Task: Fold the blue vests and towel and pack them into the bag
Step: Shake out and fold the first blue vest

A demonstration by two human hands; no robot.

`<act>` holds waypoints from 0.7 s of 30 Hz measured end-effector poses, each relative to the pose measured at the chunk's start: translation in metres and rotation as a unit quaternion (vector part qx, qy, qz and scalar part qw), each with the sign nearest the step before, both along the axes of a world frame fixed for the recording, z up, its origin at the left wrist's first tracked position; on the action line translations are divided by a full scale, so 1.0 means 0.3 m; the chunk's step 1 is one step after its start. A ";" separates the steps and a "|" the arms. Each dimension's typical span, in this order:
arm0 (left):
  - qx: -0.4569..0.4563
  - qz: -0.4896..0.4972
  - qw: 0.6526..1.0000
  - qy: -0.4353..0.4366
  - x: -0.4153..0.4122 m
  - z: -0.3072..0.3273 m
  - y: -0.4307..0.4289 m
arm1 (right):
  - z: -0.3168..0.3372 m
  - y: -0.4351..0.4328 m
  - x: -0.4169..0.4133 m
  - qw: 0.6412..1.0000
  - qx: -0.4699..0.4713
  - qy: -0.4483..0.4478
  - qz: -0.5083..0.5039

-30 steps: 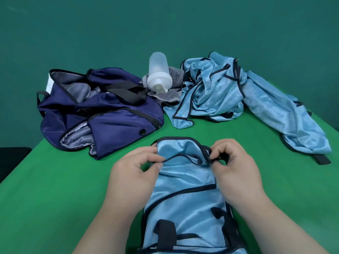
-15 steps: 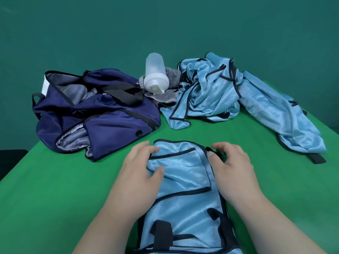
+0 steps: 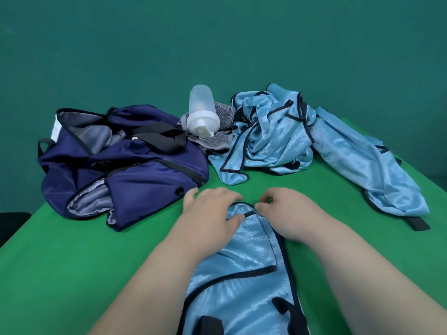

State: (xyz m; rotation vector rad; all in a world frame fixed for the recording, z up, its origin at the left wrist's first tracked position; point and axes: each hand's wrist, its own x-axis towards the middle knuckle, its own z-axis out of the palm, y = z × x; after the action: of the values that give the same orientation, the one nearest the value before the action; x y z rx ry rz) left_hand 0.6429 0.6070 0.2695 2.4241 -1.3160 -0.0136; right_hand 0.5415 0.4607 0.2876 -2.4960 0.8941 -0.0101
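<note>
The left hand (image 3: 210, 213) lies flat, fingers spread and relaxed, pressing on the far end of the vest (image 3: 242, 274). The right hand (image 3: 287, 213) curls its fingers (image 3: 266, 200) and pinches the vest's dark rim. Beyond the left fingertips gapes the bag (image 3: 135, 175). Beyond the right ones lies a heap of vests (image 3: 278, 136), with the towel (image 3: 217, 141) and bottle (image 3: 203, 112) between.

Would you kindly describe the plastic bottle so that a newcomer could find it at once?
At the far side of the green table, the navy bag lies left and a heap of light blue vests right. Between them, on the grey striped towel, rests the bottle, white cap toward the viewer. It alone is hard and translucent; everything around it is cloth.
</note>
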 end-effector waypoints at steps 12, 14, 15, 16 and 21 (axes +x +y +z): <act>-0.074 -0.020 0.995 0.063 0.049 -0.052 -0.008 | -0.047 -0.060 -0.032 0.995 0.029 -0.036 0.089; -0.096 -0.018 0.992 0.081 0.052 -0.047 -0.008 | -0.055 -0.077 -0.032 0.992 0.044 -0.092 0.075; -0.102 -0.012 0.991 0.088 0.052 -0.046 -0.008 | -0.060 -0.082 -0.029 0.990 0.046 -0.119 0.068; -0.101 0.000 0.990 0.095 0.052 -0.047 -0.005 | -0.065 -0.083 -0.024 0.987 0.051 -0.142 0.063; -0.069 0.059 0.987 0.130 0.060 -0.042 0.022 | -0.080 -0.069 -0.012 0.977 0.064 -0.194 0.055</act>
State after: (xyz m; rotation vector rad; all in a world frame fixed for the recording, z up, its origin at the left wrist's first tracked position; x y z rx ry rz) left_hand 0.6609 0.6135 0.2570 2.2881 -1.0233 -0.1940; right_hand 0.5378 0.4401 0.2634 -2.3073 0.5741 -0.3778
